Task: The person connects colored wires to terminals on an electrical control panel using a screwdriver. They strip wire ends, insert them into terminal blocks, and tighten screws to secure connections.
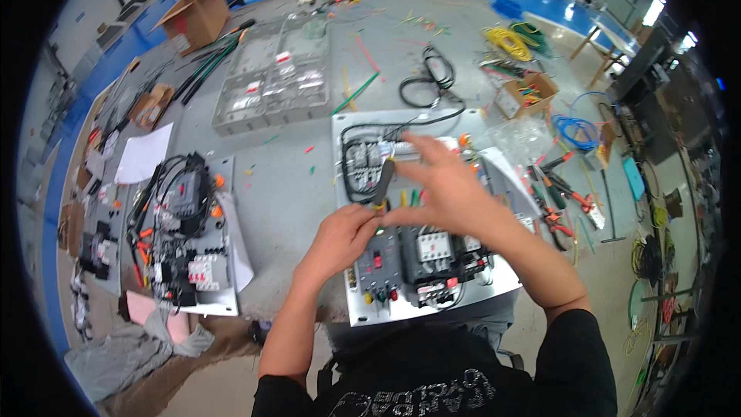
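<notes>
At the near edge of the gray surface (285, 201), right before me, lies a white board (503, 282) with lots of parts on it. My left grip (343, 235) is over the board, its fingers close together by the low end of a tool (385, 181) with a black handle. My right grip (448, 185) has its fingers spread out, with tips just beside that handle. It is blurry there, so I cannot tell if either one is grasping the tool. Just below my fingers is a black box (378, 262) with a red switch. To my left is another board (224, 301) with parts. Far back is a gray tray (270, 118). To my right are pliers (554, 220) and blue wire (575, 133).
</notes>
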`<state>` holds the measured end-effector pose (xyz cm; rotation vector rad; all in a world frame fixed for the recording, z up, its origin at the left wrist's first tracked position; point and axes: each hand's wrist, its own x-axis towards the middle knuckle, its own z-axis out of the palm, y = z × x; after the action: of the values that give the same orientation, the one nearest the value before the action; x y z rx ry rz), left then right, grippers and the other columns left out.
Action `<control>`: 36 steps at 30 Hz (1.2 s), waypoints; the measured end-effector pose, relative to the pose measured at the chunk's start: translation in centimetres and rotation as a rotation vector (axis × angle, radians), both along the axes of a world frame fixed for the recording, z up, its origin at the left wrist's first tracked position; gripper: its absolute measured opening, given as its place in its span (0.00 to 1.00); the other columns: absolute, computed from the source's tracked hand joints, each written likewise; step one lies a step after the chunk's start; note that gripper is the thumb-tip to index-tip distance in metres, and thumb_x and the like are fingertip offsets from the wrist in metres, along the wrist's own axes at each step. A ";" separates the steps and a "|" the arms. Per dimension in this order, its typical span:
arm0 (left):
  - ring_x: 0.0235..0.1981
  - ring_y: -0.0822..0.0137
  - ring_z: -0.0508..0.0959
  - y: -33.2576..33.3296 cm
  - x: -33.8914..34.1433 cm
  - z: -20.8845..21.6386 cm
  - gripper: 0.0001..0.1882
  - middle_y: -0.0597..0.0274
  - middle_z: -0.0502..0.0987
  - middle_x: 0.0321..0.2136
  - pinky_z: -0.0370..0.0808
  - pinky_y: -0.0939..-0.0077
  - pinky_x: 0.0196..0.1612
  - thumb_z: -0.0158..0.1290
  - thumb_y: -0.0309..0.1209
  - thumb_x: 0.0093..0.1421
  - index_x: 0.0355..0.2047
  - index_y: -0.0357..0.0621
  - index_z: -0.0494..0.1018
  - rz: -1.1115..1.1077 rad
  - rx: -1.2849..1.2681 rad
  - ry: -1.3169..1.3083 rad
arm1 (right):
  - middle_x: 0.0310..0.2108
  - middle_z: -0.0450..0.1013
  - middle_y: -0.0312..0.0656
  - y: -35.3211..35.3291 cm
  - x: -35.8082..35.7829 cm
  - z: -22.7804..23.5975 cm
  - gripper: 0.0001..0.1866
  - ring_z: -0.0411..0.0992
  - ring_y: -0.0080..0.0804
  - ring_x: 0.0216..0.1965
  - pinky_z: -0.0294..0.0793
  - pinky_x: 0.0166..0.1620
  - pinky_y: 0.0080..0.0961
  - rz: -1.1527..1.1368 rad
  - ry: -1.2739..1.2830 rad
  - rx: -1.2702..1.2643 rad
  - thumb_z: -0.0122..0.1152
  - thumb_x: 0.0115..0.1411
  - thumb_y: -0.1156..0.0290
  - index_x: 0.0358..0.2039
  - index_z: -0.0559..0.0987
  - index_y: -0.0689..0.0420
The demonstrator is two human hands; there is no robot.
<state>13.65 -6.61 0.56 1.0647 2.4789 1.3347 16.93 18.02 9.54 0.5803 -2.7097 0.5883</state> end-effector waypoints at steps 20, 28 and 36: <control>0.53 0.47 0.79 -0.7 -0.6 -1.1 0.17 0.51 0.83 0.47 0.77 0.55 0.57 0.58 0.27 0.57 0.48 0.42 0.83 0.046 -0.035 0.049 | 0.33 0.77 0.48 -1.5 -2.8 -5.7 0.15 0.79 0.53 0.37 0.77 0.40 0.46 0.351 -0.227 -0.314 0.78 0.56 0.64 0.34 0.83 0.61; 0.57 0.43 0.79 1.4 -2.9 3.2 0.29 0.45 0.82 0.53 0.77 0.53 0.62 0.61 0.34 0.54 0.57 0.42 0.78 -0.221 -0.493 -0.167 | 0.33 0.78 0.54 -1.6 -3.7 -5.4 0.12 0.80 0.56 0.38 0.79 0.43 0.46 0.432 -0.365 -0.333 0.70 0.56 0.70 0.37 0.83 0.65; 0.53 0.54 0.84 1.1 -3.7 2.1 0.22 0.54 0.84 0.54 0.80 0.61 0.58 0.68 0.39 0.60 0.54 0.46 0.81 -0.266 -0.476 -0.279 | 0.31 0.79 0.52 -2.1 -3.9 -6.8 0.16 0.79 0.57 0.35 0.77 0.40 0.46 0.461 -0.394 -0.310 0.70 0.63 0.58 0.35 0.84 0.61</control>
<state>9.93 -5.52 2.70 0.9696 2.1907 0.7088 12.99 15.88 2.71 1.1105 -2.7444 1.3368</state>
